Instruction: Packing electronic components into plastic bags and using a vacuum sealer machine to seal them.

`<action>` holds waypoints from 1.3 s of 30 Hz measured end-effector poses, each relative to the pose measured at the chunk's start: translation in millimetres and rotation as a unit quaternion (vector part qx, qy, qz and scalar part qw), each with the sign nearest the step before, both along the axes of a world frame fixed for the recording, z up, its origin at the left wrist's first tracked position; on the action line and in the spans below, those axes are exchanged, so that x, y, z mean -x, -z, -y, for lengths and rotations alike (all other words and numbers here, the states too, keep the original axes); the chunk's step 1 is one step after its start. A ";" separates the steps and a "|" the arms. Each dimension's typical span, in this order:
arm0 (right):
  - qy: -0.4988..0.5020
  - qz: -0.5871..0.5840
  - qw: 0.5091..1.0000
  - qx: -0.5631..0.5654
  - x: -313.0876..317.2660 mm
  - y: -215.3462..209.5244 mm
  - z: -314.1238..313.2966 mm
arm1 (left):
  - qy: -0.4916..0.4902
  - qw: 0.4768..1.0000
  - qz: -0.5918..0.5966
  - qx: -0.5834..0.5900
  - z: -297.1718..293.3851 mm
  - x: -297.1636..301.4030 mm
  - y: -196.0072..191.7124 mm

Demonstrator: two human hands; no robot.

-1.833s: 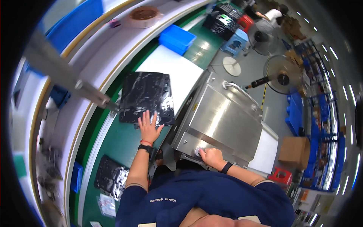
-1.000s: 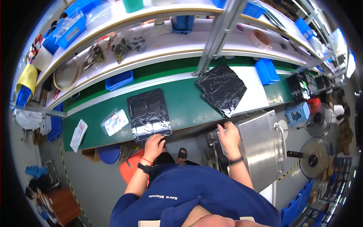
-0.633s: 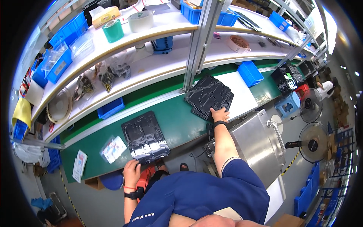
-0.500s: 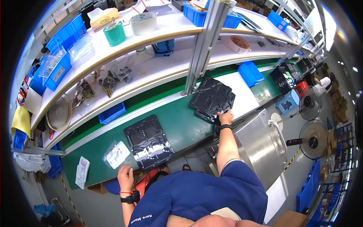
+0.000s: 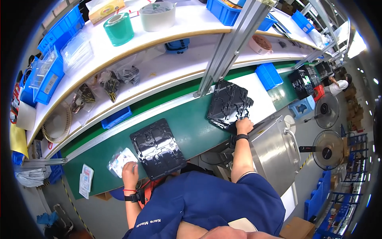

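Note:
My right hand is closed on the near edge of a black plastic tray, the top one of a stack on the green bench. Its shiny face catches the light, and the fingertips are partly hidden at the rim. A second moulded black tray lies on the bench in front of me, its near end at the bench edge. My left hand is to the left of that tray, at the near edge of a clear-wrapped white packet. Its fingers are loosely spread and appear to hold nothing.
A flat white pack lies at the bench's left end. Beyond the bench, shelves hold a green roll, a white roll and blue bins. A metal upright rises behind the tray stack. A steel cabinet stands right, with fans beyond.
The whole view has shifted slightly. My left hand has moved up to the white packet's edge. My right hand's fingers have closed over the stack's near edge, and the top tray's glare has changed.

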State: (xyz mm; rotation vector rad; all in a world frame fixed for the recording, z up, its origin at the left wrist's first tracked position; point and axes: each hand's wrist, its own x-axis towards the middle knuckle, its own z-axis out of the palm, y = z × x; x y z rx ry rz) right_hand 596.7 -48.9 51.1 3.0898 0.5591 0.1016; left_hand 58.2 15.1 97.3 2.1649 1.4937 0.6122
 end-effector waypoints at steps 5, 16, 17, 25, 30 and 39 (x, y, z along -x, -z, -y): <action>0.065 -0.146 0.978 -0.138 -35.5 23.6 1.6 | 0.017 1.000 -0.008 0.008 1.4 -26.4 6.6; 0.074 -0.118 0.983 -0.116 -10.8 12.1 47.7 | -0.091 0.995 -0.016 0.023 -8.6 -21.4 40.3; 0.079 -0.121 0.983 -0.110 -13.7 22.9 51.3 | -0.141 0.987 -0.039 0.072 -8.7 -13.7 53.9; 0.040 -0.157 0.982 -0.092 -9.7 18.8 42.3 | -0.312 0.887 0.103 0.325 14.7 3.6 111.7; 0.035 -0.151 0.985 -0.080 -7.6 17.4 44.2 | -0.323 0.882 0.115 0.322 15.0 -17.7 91.9; -0.006 -0.097 0.995 -0.024 5.2 -12.7 24.2 | -0.328 0.868 0.264 0.264 19.2 -16.7 87.9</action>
